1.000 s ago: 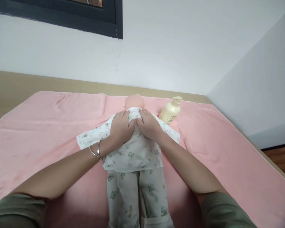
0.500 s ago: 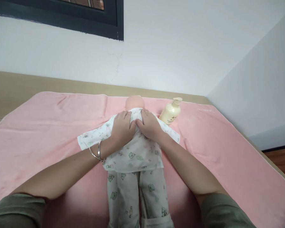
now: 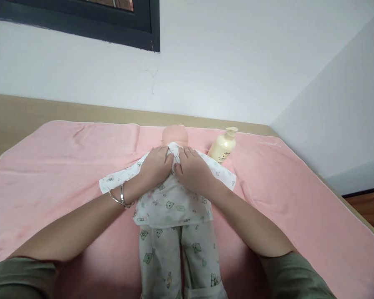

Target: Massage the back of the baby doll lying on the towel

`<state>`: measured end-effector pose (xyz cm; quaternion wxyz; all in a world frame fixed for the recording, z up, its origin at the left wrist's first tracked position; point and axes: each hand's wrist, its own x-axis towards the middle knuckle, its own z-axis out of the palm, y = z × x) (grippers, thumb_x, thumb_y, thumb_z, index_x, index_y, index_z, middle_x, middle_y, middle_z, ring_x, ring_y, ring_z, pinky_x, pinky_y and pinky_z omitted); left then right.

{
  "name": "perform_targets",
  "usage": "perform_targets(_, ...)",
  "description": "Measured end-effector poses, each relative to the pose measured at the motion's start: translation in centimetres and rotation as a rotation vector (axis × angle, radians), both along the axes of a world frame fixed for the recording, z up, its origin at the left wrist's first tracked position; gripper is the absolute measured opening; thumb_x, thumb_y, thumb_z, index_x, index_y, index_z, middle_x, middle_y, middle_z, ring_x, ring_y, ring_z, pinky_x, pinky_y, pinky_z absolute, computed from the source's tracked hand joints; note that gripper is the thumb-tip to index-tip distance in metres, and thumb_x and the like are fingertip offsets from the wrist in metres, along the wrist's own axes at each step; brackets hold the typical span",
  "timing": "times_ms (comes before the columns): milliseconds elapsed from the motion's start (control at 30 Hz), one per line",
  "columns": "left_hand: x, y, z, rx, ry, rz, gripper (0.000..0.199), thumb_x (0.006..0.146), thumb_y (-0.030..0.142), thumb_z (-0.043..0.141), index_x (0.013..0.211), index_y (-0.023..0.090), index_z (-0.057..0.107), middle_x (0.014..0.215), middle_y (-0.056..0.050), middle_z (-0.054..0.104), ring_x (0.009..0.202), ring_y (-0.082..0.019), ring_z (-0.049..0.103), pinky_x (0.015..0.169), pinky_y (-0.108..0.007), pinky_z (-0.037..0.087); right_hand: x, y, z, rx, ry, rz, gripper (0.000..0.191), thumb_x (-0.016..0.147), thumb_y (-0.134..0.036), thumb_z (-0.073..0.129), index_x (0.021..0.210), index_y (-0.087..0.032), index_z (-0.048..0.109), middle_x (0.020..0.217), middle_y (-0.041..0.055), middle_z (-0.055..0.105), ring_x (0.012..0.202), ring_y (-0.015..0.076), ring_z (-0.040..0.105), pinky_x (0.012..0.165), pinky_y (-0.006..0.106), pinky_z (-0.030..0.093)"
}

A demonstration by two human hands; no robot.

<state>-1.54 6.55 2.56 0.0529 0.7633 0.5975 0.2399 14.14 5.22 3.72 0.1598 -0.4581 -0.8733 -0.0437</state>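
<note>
Doll [image 3: 176, 222]: lying on the pink blanket [image 3: 299, 207], unmoved — pump bottle [image 3: 222, 147] by its sleeve [image 3: 227, 176].
Left hand [image 3: 157, 166]: palm down on the shirt [image 3: 174, 207], edged outward since a moment ago.
Right hand [image 3: 195, 170]: palm down, slipped slightly lower — whether either pinches cloth, I can't tell.

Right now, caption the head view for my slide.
Left hand and right hand on a clothed doll, pump bottle beside it, on pink cloth.

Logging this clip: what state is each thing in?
Left hand: resting on the shirt
Right hand: resting on the shirt
Doll: lying, clothed
Shirt: worn, sleeves spread
Trousers: worn
Pump bottle: pump head fitted
Pink cloth: spread out, creased
Window: partly visible, open or shut unclear
</note>
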Motion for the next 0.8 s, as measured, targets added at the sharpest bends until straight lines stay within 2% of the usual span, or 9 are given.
perform_targets(67,0.1,-0.3,0.0,0.037,0.07,0.001,0.027,0.096,0.023,0.033,0.082,0.02,0.055,0.082,-0.011,0.065,0.076,-0.026,0.06,0.075,-0.041,0.049,0.1,0.1,0.2,-0.058,0.029,-0.036,0.045,0.097,-0.024,0.037,0.132,-0.001,0.054,0.13,0.0245,0.063,0.124,0.0346,0.054,0.108,0.047,0.042)
perform_targets(167,0.8,-1.6,-0.2,0.187,0.22,-0.051,0.029,0.095,0.018,0.032,0.089,0.014,0.061,0.09,-0.017,0.067,0.088,-0.031,0.062,0.085,-0.046,0.05,0.5,1.3,0.6,-0.225,0.097,-0.124,0.036,0.099,-0.028,0.037,0.12,-0.011,0.061,0.123,0.0167,0.068,0.116,0.0303,0.059,0.1,0.042,0.048)
perform_targets(267,1.5,-3.2,-0.6,0.304,0.243,-0.07,0.03,0.094,0.016,0.036,0.102,0.007,0.064,0.107,-0.023,0.067,0.105,-0.034,0.061,0.096,-0.049,0.049,0.9,2.8,0.7,-0.286,0.124,-0.195,0.04,0.101,-0.037,0.038,0.117,-0.01,0.062,0.124,0.0176,0.068,0.117,0.0299,0.06,0.103,0.041,0.046)
perform_targets(333,1.7,-3.7,-0.6,0.331,0.225,-0.07,0.032,0.093,0.016,0.038,0.109,0.004,0.063,0.116,-0.025,0.066,0.115,-0.035,0.059,0.103,-0.049,0.048,1.0,3.2,0.5,-0.266,0.109,-0.202,0.043,0.102,-0.04,0.038,0.119,-0.008,0.061,0.125,0.0189,0.067,0.118,0.0303,0.06,0.105,0.041,0.045)
perform_targets(400,1.6,-3.5,-0.5,0.305,0.199,-0.068,0.031,0.093,0.015,0.038,0.108,0.005,0.063,0.114,-0.023,0.067,0.114,-0.034,0.06,0.103,-0.048,0.048,0.8,2.8,0.2,-0.207,0.074,-0.188,0.044,0.102,-0.037,0.038,0.12,-0.005,0.061,0.124,0.0206,0.068,0.119,0.0319,0.059,0.107,0.043,0.044)
perform_targets(533,0.8,-1.9,0.2,0.128,0.117,-0.038,0.024,0.093,0.017,0.037,0.088,0.016,0.061,0.091,-0.014,0.067,0.091,-0.029,0.064,0.088,-0.043,0.053,-0.1,0.2,-0.7,0.009,-0.045,-0.092,0.045,0.101,-0.024,0.033,0.127,0.001,0.059,0.132,0.0268,0.063,0.127,0.0373,0.056,0.111,0.051,0.041)
perform_targets(633,0.3,-0.7,0.2,0.033,0.091,0.023,0.025,0.095,0.02,0.035,0.086,0.018,0.059,0.087,-0.011,0.066,0.082,-0.026,0.063,0.082,-0.041,0.054,-0.7,-1.8,-1.3,0.128,-0.051,-0.062,0.045,0.098,-0.018,0.037,0.134,-0.002,0.057,0.14,0.0234,0.06,0.135,0.0365,0.052,0.115,0.051,0.04)
perform_targets(700,0.2,-0.5,0.0,0.064,0.131,0.027,0.028,0.096,0.02,0.033,0.088,0.017,0.06,0.091,-0.013,0.067,0.086,-0.027,0.063,0.083,-0.042,0.053,-0.8,-2.1,-1.4,0.13,-0.018,-0.072,0.044,0.097,-0.017,0.039,0.135,-0.005,0.058,0.139,0.0208,0.062,0.136,0.0347,0.052,0.114,0.049,0.041)
perform_targets(800,0.4,-1.1,-0.5,0.175,0.265,-0.053,0.034,0.097,0.017,0.03,0.093,0.012,0.063,0.101,-0.02,0.066,0.101,-0.032,0.062,0.093,-0.047,0.05,-0.4,-0.9,-1.1,0.055,0.021,-0.05,0.04,0.098,-0.02,0.037,0.124,-0.007,0.063,0.129,0.0202,0.067,0.129,0.0327,0.057,0.113,0.046,0.042)
